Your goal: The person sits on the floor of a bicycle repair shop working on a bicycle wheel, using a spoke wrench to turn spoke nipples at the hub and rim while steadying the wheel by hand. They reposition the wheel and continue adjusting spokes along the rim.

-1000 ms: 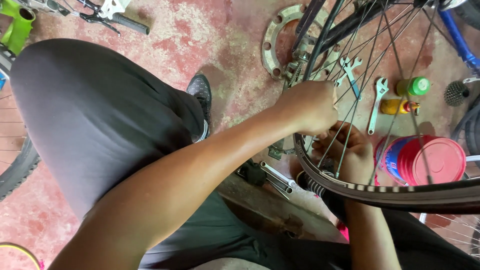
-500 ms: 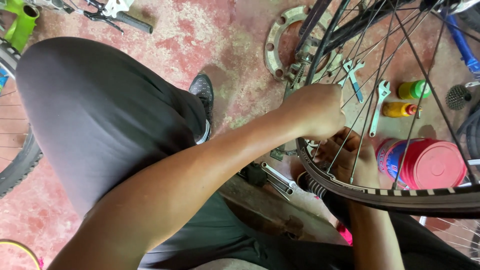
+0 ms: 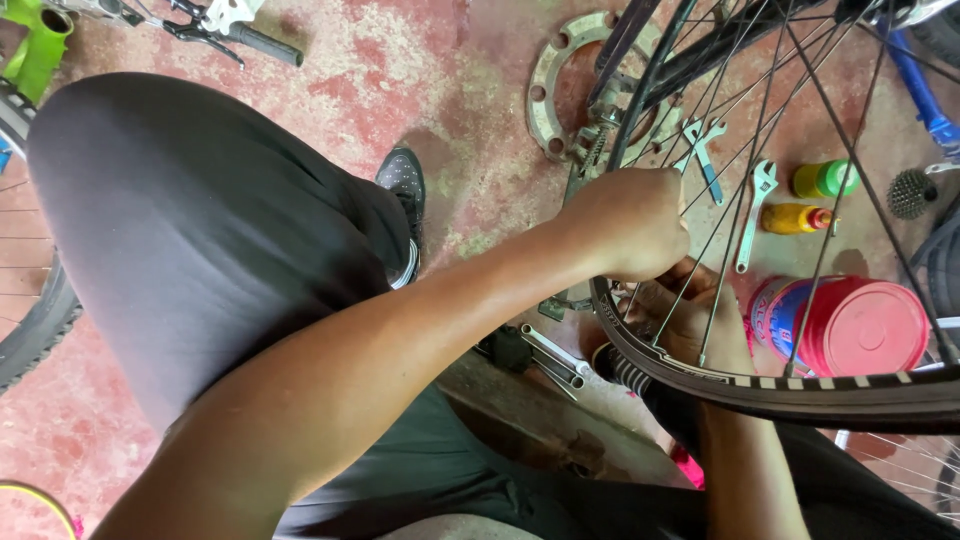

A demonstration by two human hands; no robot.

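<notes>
Red tub (image 3: 860,325) lid on, contents n/a. Wheel (image 3: 800,385) centre-right, rim arc running 9→3 o'clock. Left hand (image 3: 630,220) fingers curled tight at spokes; right hand (image 3: 690,320) behind rim, grip unclear.

The left hand (image 3: 628,222), closed in a fist at the thin steel spokes (image 3: 720,250) of the black-tyred bicycle wheel (image 3: 800,392), has edged slightly upward. The right hand (image 3: 690,320) behind the spokes shows a little more.
</notes>
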